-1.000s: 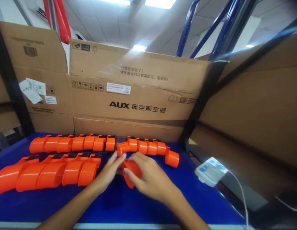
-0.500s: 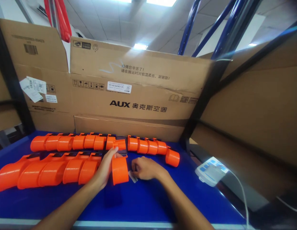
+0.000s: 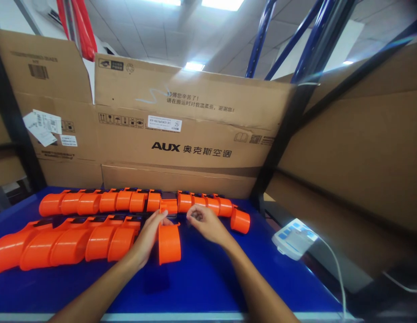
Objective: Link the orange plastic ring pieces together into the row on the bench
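Note:
My left hand is wrapped round the upper part of an orange cup-shaped part, whose round cup hangs beside the fingers above the blue table. To its right, my right hand has its thumb and fingers pressed together; a small dark or clear thing shows at the fingertips, too small to name. Behind the hands runs a back row of orange cups with dark tops, carrying on to the right up to a last orange cup. A front row of bigger-looking orange cups lies left of my left hand.
The blue table has a light front edge. Tall cardboard stands along its back, with more cardboard at the right. A white and blue device with a white cable sits at the right edge. Dark posts rise at both sides.
My right hand has moved up and away from the table, and the small clear piece seen beneath it has left the tabletop. My left hand still holds the orange part, slightly lower in view.

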The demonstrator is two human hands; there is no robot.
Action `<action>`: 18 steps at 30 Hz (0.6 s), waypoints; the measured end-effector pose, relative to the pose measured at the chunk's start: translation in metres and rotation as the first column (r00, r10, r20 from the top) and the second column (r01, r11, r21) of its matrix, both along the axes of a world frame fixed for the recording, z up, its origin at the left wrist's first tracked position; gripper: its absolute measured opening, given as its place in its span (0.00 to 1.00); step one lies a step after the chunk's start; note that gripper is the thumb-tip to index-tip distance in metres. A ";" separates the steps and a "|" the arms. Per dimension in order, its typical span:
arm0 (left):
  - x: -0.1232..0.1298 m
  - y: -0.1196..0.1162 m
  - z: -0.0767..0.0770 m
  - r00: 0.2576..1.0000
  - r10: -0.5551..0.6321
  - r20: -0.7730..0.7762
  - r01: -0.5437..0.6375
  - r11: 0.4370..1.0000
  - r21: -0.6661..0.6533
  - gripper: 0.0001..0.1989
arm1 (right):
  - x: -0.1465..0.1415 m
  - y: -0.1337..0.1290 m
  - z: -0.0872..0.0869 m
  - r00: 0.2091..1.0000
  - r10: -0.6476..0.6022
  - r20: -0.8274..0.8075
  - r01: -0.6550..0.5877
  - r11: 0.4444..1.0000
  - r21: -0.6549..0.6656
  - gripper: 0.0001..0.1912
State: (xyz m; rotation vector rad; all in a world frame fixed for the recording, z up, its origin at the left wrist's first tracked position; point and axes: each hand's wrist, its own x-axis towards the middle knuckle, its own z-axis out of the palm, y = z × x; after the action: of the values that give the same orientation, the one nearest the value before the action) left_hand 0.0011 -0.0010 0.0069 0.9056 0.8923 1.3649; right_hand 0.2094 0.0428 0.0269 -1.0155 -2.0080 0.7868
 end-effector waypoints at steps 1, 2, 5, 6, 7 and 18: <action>0.000 0.000 0.000 1.000 -0.007 -0.025 0.008 1.000 0.008 0.23 | 0.000 0.002 -0.001 0.997 0.001 -0.075 0.000 1.000 0.006 0.07; 0.000 -0.001 0.001 0.999 -0.022 -0.042 0.023 1.000 0.019 0.22 | 0.000 0.004 -0.002 0.992 0.001 -0.130 0.000 1.000 0.006 0.09; 0.002 -0.004 0.003 0.995 -0.101 -0.019 0.102 0.992 0.070 0.21 | -0.004 0.007 -0.008 0.982 -0.016 -0.186 0.017 1.000 0.005 0.10; 0.002 -0.004 0.003 0.992 -0.127 0.006 0.126 0.988 0.089 0.21 | -0.006 0.007 -0.011 0.982 -0.020 -0.185 0.022 1.000 0.012 0.10; 0.003 -0.005 0.003 0.988 -0.151 0.029 0.148 0.984 0.103 0.22 | -0.009 0.006 -0.014 0.983 -0.021 -0.183 0.026 0.999 0.024 0.10; 0.002 -0.008 0.007 0.958 -0.200 0.203 0.193 0.980 0.057 0.24 | -0.020 -0.002 -0.013 0.982 0.148 -0.120 -0.131 0.982 0.136 0.14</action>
State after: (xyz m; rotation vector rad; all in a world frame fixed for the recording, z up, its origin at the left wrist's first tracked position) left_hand 0.0033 -0.0086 0.0135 0.8383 0.6021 1.2798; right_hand 0.1898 0.0412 0.0137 -0.7378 -2.0053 0.7676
